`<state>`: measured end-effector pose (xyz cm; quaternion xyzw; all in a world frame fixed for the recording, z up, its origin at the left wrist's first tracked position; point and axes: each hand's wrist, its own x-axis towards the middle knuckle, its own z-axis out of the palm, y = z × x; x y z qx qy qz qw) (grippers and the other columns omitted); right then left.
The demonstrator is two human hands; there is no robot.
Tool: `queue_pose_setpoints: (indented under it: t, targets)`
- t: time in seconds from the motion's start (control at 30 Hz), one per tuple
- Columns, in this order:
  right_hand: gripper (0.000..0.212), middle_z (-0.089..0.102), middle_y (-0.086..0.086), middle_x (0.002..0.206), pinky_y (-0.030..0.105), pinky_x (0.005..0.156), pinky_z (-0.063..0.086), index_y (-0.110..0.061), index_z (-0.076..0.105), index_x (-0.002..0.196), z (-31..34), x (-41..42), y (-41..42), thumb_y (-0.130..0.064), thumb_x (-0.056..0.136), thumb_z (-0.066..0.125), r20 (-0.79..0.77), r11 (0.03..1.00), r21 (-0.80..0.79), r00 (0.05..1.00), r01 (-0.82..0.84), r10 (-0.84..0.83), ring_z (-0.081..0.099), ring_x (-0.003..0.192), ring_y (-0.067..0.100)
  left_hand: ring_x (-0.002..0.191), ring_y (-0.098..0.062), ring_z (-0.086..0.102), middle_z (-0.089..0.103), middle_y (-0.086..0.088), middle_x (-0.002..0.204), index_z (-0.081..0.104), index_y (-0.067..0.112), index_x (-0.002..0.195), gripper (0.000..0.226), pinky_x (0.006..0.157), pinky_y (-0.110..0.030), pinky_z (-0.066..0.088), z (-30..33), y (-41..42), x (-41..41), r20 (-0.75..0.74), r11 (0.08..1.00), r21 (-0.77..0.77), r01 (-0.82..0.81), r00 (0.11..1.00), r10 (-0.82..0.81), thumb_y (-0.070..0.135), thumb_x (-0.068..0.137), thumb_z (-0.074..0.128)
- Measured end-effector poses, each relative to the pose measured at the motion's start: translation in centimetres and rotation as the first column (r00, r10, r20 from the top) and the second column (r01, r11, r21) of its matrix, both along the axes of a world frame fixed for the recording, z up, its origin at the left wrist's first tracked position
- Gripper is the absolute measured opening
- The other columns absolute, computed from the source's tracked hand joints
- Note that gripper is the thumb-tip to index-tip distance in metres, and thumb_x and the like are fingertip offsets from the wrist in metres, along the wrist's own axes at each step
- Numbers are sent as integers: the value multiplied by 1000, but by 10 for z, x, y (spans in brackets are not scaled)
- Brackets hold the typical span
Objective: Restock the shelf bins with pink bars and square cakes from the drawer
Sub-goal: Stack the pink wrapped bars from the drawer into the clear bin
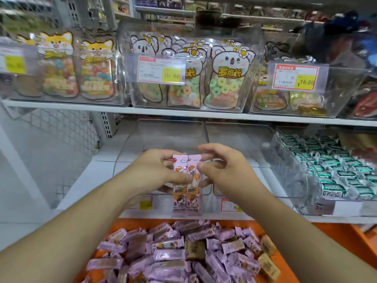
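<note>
Restocking is at an early stage. The left hand (pixel 157 170) and right hand (pixel 222 170) together pinch two pink bars (pixel 186 182) upright before the clear bin (pixel 163 139), which appears empty, though glare hinders judgement. The drawer (pixel 263 227) below holds most stock; square cakes (pixel 269 266) lie untouched.
</note>
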<state>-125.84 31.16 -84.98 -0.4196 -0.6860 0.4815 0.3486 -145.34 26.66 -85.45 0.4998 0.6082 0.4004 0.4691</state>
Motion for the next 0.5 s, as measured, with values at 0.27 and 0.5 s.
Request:
queue_pose_setpoints:
  t: [0.27, 0.5]
  targets:
    - [50, 49, -24, 145, 19, 110, 36, -40, 49, 148, -30, 28, 34, -25, 102, 62, 446, 926, 374, 885, -46, -136, 44, 125, -5, 55, -14, 59, 75, -3, 78, 75, 14, 104, 34, 43, -22, 44, -17, 79, -22, -7, 990, -52, -133, 991, 133, 4, 75, 90]
    - [51, 45, -28, 151, -9, 95, 14, -46, 45, 150, -55, 28, 38, -31, 104, 59, 481, 934, 351, 870, -74, -112, 33, 139, -9, 69, -14, 72, 79, -8, 90, 75, 11, 101, 27, 58, -26, 57, -70, 119, -18, -163, 995, -85, -50, 986, 36, 13, 78, 90]
